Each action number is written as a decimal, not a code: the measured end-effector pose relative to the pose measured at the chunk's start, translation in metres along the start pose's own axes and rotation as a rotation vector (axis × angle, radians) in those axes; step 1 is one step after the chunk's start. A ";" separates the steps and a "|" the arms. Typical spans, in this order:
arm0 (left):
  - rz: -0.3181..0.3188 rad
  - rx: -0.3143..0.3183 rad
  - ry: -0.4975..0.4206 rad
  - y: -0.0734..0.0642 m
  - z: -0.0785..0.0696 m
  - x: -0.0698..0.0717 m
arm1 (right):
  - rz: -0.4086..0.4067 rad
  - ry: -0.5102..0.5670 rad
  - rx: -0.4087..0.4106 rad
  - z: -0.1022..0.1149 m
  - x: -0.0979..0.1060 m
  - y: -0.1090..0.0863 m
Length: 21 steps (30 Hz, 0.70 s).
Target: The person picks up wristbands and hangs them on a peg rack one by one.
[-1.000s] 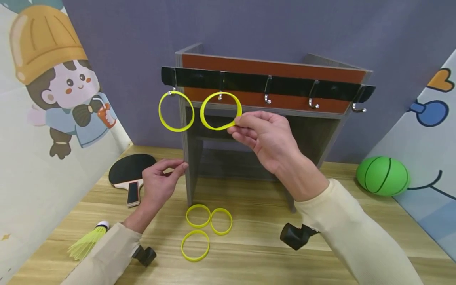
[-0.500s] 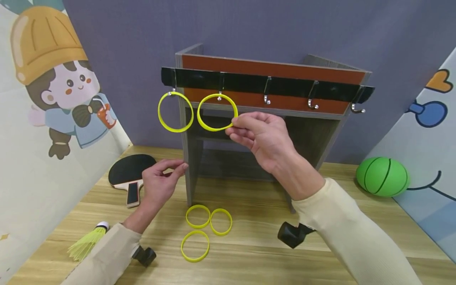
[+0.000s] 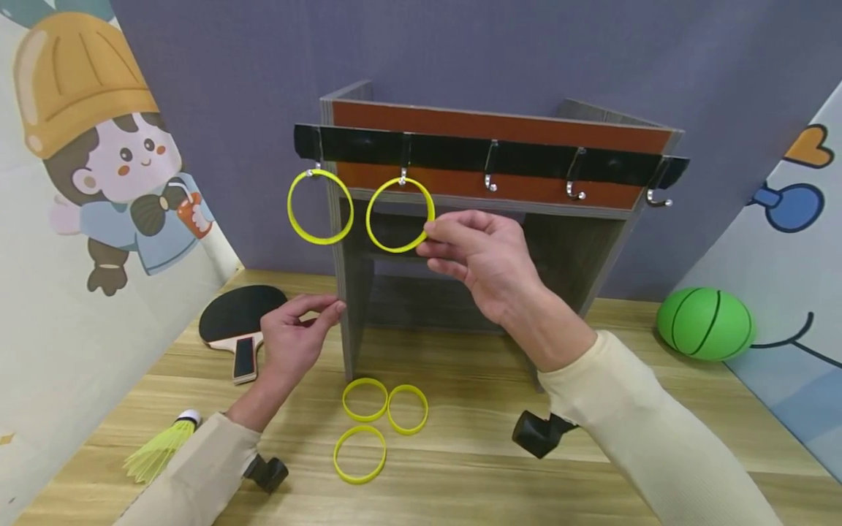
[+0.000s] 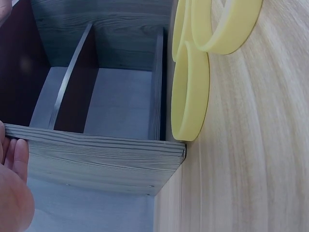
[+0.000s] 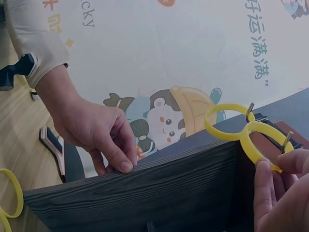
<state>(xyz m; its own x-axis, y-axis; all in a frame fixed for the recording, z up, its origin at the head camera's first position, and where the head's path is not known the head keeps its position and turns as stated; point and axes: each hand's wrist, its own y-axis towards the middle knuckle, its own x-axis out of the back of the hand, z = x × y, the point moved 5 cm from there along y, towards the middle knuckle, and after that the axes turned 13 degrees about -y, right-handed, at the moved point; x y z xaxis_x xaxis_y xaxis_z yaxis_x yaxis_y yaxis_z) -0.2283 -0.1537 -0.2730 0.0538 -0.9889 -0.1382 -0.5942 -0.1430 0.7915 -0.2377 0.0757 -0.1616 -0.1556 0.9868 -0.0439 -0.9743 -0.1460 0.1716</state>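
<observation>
In the head view my right hand (image 3: pixel 483 256) pinches a thin yellow ring (image 3: pixel 373 232) by its right side, between thumb and fingers. The ring's top meets the tip of the second hook (image 3: pixel 403 175) from the left. Another yellow ring (image 3: pixel 289 212) hangs on the leftmost hook (image 3: pixel 316 169). My left hand (image 3: pixel 296 340) holds the front edge of the grey shelf's (image 3: pixel 341 292) left side panel, thumb and fingertips at the edge. Several hooks sit along a black bar (image 3: pixel 447 150) across the shelf's red-brown upper board. In the right wrist view the held ring (image 5: pixel 248 147) is beside the hook.
Three more yellow rings, one in front (image 3: pixel 337 453), lie on the wooden table (image 3: pixel 460 467) before the shelf. A table tennis bat (image 3: pixel 240 314) and a yellow shuttlecock (image 3: pixel 161 449) lie at left. A green ball (image 3: pixel 707 325) rests at right, near the wall.
My right hand has shifted slightly left, lowering the held ring a little so its top is now at the second hook's tip. The left hand stays at the shelf panel.
</observation>
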 end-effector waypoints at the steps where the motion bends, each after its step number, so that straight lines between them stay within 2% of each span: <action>1: 0.000 0.000 0.001 0.000 0.000 0.000 | 0.000 -0.001 0.002 0.000 0.000 0.000; 13: 0.007 0.019 0.004 0.000 -0.001 0.000 | 0.002 -0.055 -0.001 -0.004 0.004 -0.002; 21: 0.013 0.008 0.026 0.000 -0.001 -0.001 | 0.051 -0.102 -0.039 -0.021 0.004 -0.010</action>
<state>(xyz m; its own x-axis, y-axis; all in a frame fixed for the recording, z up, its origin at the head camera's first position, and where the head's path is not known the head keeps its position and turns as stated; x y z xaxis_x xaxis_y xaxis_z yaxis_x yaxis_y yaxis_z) -0.2273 -0.1526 -0.2726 0.0665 -0.9914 -0.1126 -0.6015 -0.1299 0.7883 -0.2321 0.0796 -0.1844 -0.1898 0.9797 0.0646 -0.9714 -0.1970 0.1324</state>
